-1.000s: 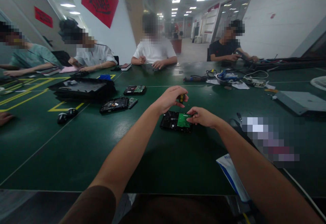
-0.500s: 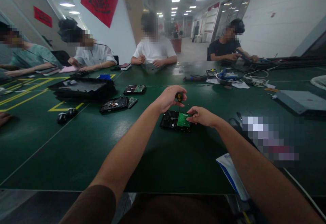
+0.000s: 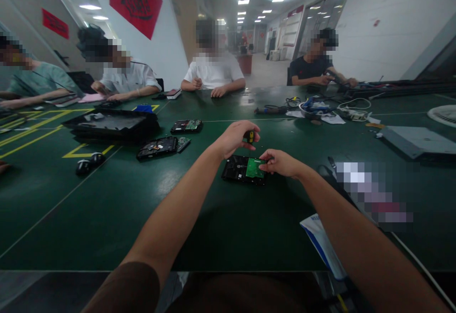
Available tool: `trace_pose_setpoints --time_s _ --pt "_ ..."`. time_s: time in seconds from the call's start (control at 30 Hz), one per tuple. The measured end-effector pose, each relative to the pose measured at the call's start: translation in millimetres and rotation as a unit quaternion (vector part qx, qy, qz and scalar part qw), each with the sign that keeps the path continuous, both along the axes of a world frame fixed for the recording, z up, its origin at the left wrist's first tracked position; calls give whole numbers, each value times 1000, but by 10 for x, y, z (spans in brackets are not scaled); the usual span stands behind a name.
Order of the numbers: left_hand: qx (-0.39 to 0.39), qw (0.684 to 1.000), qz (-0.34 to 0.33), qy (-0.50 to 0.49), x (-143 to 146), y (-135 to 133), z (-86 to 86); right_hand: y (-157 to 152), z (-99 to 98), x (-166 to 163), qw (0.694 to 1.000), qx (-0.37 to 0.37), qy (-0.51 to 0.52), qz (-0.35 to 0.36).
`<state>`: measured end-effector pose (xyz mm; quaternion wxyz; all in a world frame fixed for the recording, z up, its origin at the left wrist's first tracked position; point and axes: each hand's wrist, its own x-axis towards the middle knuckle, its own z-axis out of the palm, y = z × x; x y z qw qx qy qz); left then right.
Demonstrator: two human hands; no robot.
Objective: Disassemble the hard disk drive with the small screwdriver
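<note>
A black hard drive [image 3: 234,168] with a green circuit board [image 3: 253,167] on its right half lies on the table in front of me. My left hand [image 3: 238,138] is closed round the black-and-yellow handle of a screwdriver [image 3: 251,136], held upright over the board's far edge. Its thin shaft points down; whether the tip sits in a screw is too small to tell. At the drive's right end, my right hand [image 3: 272,162] grips the edge, its fingertips resting on the green board.
Left of my hands lie an opened hard drive [image 3: 156,148], another drive [image 3: 186,126], a black tray [image 3: 110,125] and a mouse-like black object [image 3: 90,163]. A grey metal case [image 3: 420,139] and tangled cables [image 3: 317,106] are to the right. A white-blue packet [image 3: 322,244] lies near the front edge. Several people sit opposite.
The whole view has shifted slightly, so things appear a little further left. Both hands keep their grips on the screwdriver and the hard drive.
</note>
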<state>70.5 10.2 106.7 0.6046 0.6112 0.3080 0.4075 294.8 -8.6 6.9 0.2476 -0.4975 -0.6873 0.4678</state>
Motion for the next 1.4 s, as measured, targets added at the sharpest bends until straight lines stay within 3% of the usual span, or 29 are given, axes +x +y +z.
trace_pose_setpoints --time_s 0.1,0.33,0.67,0.97,1.17,1.4 --pt "-17 1000 -10 -15 2 -15 9 -8 11 -6 1000 2 -3 -1" --pt "55 998 13 36 -15 10 7 -19 28 -5 1000 6 -13 -4" --pt "-25 999 15 -23 0 -3 10 -33 66 -16 1000 -1 -27 -5" --pt "-11 1000 -23 -12 8 -7 -2 -13 22 -3 1000 6 -10 2" --pt "29 999 -5 12 0 -14 5 -16 27 -14 1000 -2 -4 -2" --pt "-49 998 -22 -31 6 -3 -22 -15 25 -11 1000 0 -16 -6"
